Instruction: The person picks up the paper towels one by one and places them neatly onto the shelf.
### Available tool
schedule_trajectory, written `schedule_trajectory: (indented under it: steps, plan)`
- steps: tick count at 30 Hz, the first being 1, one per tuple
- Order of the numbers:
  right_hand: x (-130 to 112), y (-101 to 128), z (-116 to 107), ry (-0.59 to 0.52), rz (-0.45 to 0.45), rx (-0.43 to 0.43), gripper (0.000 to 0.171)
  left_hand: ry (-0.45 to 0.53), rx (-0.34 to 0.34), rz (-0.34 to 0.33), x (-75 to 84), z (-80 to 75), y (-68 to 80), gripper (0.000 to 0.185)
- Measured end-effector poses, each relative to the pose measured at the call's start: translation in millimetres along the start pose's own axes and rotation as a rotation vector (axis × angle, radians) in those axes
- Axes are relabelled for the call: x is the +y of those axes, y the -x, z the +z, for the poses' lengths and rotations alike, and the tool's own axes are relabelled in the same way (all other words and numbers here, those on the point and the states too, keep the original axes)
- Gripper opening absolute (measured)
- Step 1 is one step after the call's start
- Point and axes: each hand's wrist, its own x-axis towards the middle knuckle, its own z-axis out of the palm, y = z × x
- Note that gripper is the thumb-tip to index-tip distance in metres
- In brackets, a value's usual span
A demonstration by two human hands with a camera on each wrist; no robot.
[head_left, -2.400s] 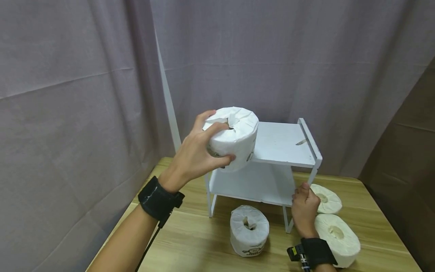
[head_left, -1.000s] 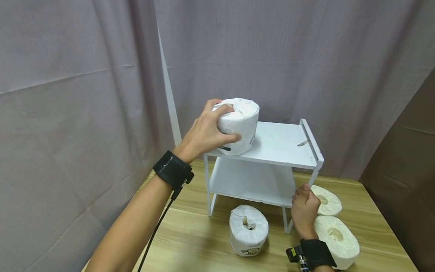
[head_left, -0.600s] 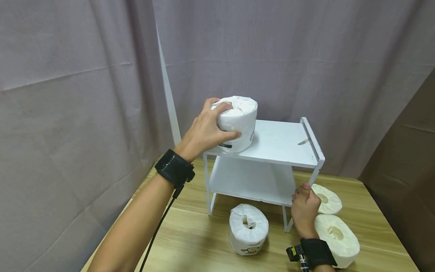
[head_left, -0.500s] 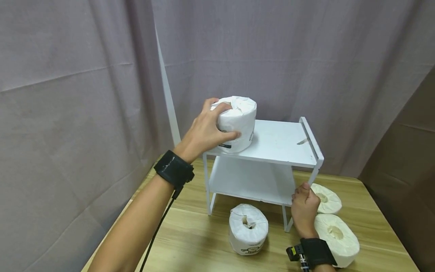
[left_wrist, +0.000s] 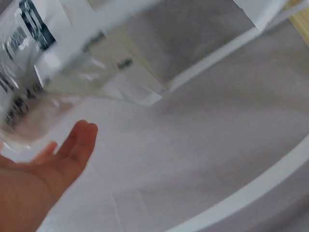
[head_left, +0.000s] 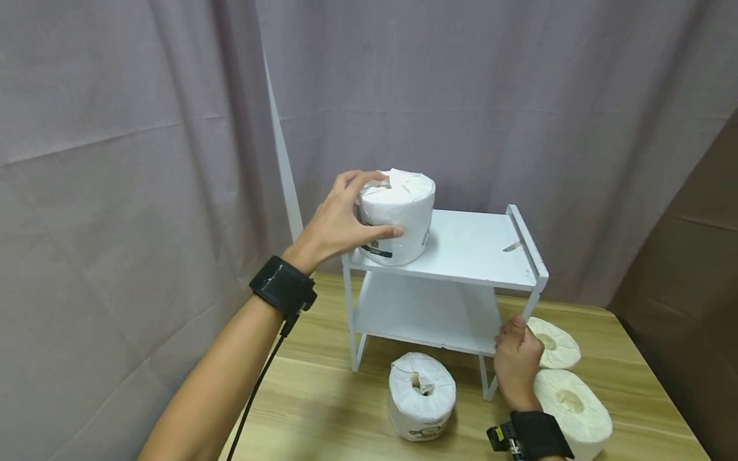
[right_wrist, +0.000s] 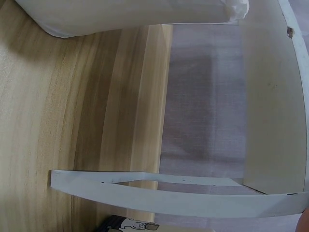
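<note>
A wrapped toilet paper roll (head_left: 400, 218) stands upright at the left end of the top shelf of a white two-tier rack (head_left: 478, 250). My left hand (head_left: 340, 218) lies around its left side, fingers over the top and thumb across the front. In the left wrist view, the fingers of that hand (left_wrist: 53, 179) are spread and partly apart from the roll's printed wrapper (left_wrist: 29, 63). My right hand (head_left: 517, 358) grips the rack's front right leg; only its edge shows in the right wrist view, beside the leg (right_wrist: 183, 200).
Another wrapped roll (head_left: 422, 397) stands on the wooden table (head_left: 311, 397) before the rack. Two cream-coloured rolls (head_left: 571, 410) sit right of the rack, near my right wrist. Grey curtains (head_left: 432, 96) close off the back and left.
My left hand brought the roll up and rightward onto the top shelf. Since half a second ago, that hand has drawn slightly left, its fingers loosening. The right hand stayed on the leg.
</note>
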Motion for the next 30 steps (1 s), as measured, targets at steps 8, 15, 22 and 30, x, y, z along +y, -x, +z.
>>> schedule_trajectory:
  steps: [8,15,22,30]
  plan:
    - [4.6,5.0,-6.5,-0.042,-0.009,-0.002,0.066,0.09,-0.127,0.138,-18.9,-3.4,-11.9,0.075]
    - [4.5,13.8,0.1,0.048,-0.035,0.015,0.065,0.137,-0.272,0.219,-36.3,-20.3,-19.6,0.064]
    - [-0.2,7.5,0.3,0.022,-0.064,-0.004,0.066,0.164,-0.373,0.239,-42.7,-34.0,-28.4,0.063]
    - [1.9,15.0,-3.0,0.031,-0.062,0.008,0.069,0.183,-0.405,0.253,-42.1,-30.5,-29.2,0.057]
